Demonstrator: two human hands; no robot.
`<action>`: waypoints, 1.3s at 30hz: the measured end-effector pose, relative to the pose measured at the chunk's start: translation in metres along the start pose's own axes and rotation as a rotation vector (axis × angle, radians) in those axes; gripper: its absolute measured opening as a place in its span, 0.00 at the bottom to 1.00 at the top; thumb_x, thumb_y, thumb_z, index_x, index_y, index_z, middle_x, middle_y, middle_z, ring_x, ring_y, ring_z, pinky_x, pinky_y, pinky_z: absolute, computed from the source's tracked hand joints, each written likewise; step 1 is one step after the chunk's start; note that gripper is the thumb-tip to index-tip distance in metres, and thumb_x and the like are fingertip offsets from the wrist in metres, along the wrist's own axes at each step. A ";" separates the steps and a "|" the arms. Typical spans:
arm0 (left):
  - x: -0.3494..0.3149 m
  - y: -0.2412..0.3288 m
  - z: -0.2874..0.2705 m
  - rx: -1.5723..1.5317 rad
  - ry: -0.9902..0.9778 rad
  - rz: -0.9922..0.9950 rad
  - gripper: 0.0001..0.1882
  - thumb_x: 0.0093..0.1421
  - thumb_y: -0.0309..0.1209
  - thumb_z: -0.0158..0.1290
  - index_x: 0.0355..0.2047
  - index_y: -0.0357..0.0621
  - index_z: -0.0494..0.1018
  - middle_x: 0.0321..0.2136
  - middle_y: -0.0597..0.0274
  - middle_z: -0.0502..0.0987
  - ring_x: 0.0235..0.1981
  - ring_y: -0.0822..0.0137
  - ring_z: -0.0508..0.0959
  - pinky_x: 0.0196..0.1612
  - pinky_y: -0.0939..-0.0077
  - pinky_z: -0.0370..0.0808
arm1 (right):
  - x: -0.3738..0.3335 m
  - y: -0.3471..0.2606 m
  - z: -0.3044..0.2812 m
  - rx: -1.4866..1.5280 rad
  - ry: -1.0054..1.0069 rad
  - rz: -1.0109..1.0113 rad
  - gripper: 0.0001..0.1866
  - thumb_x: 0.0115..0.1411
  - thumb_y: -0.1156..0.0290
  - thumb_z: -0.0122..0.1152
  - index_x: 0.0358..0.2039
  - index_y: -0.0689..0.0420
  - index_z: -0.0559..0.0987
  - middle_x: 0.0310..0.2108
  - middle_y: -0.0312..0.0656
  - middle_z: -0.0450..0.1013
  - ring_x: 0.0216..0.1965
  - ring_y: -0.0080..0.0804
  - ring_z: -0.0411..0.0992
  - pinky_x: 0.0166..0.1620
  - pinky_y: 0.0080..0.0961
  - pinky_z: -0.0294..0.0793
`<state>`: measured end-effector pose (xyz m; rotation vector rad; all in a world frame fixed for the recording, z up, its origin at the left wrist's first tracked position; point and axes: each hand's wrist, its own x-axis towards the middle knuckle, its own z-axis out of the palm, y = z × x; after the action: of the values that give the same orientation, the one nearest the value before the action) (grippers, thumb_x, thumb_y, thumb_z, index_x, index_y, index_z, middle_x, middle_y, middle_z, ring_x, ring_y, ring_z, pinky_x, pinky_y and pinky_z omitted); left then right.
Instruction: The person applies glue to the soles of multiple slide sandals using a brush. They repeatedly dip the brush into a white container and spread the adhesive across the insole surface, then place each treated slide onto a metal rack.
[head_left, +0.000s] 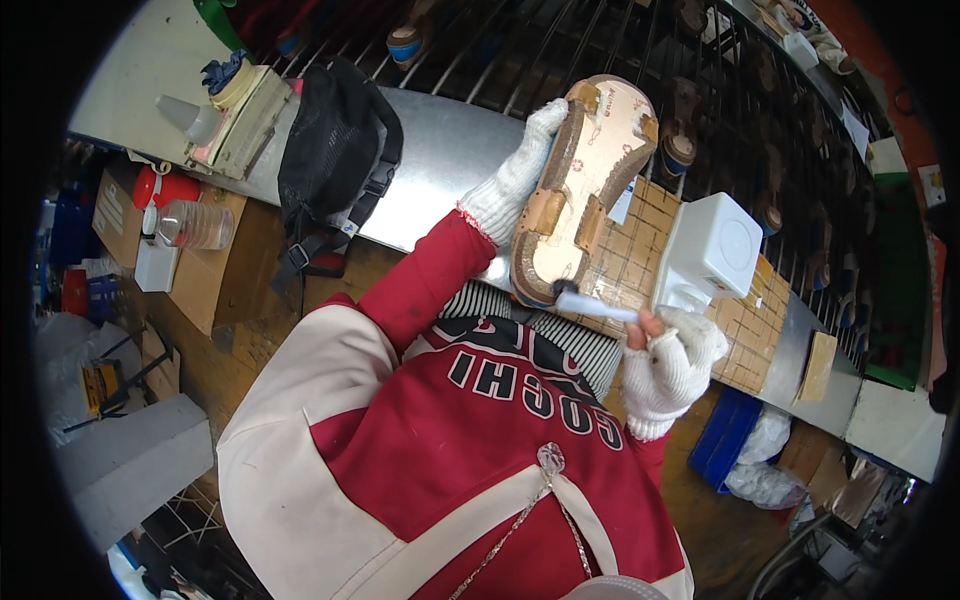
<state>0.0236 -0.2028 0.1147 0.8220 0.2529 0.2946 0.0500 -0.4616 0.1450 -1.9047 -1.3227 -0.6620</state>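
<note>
My left hand [518, 182], in a white knit glove, grips the side of an upturned sandal [592, 150] that seems to be on a last. Its pale underside faces up, with brown straps folded over the edges and a cork-like rim. My right hand [668, 368], also gloved with bare fingertips, holds a brush [600, 306] with a whitish handle. The brush's dark tip is at the heel end of the sandal, the end nearer my body; whether it touches is hard to tell. Beside the right hand stands a white plastic container [712, 245] on a grid-marked board [630, 245].
Beyond the metal bench [440, 135] runs a rack of dark bars [500, 60] carrying several sandals. A black bag [335, 140] lies on the bench at left. A clear bottle [200, 225] rests on a cardboard box, and a blue crate [725, 440] sits low at right.
</note>
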 end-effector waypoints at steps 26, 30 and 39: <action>0.029 -0.039 -0.007 -0.178 -0.208 -0.037 0.45 0.64 0.69 0.43 0.68 0.45 0.63 0.58 0.49 0.75 0.52 0.60 0.81 0.49 0.64 0.84 | -0.008 0.004 0.001 0.099 0.024 0.089 0.18 0.38 0.77 0.80 0.33 0.52 0.86 0.35 0.39 0.79 0.37 0.39 0.75 0.45 0.36 0.69; 0.029 -0.045 -0.009 -0.233 -0.188 -0.065 0.46 0.63 0.69 0.45 0.68 0.46 0.62 0.59 0.50 0.75 0.53 0.60 0.81 0.50 0.63 0.84 | -0.013 0.006 0.002 0.089 -0.004 0.102 0.16 0.39 0.77 0.80 0.31 0.53 0.85 0.36 0.39 0.79 0.40 0.40 0.74 0.45 0.36 0.70; 0.019 -0.041 -0.011 -0.271 -0.222 -0.048 0.43 0.65 0.65 0.47 0.65 0.41 0.64 0.55 0.49 0.77 0.49 0.63 0.82 0.49 0.68 0.83 | -0.009 -0.004 -0.003 -0.002 0.004 0.101 0.14 0.39 0.76 0.79 0.26 0.53 0.81 0.33 0.38 0.79 0.35 0.38 0.75 0.42 0.35 0.67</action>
<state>0.0442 -0.2151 0.0751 0.5741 0.0230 0.1847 0.0436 -0.4684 0.1416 -1.9573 -1.2149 -0.6160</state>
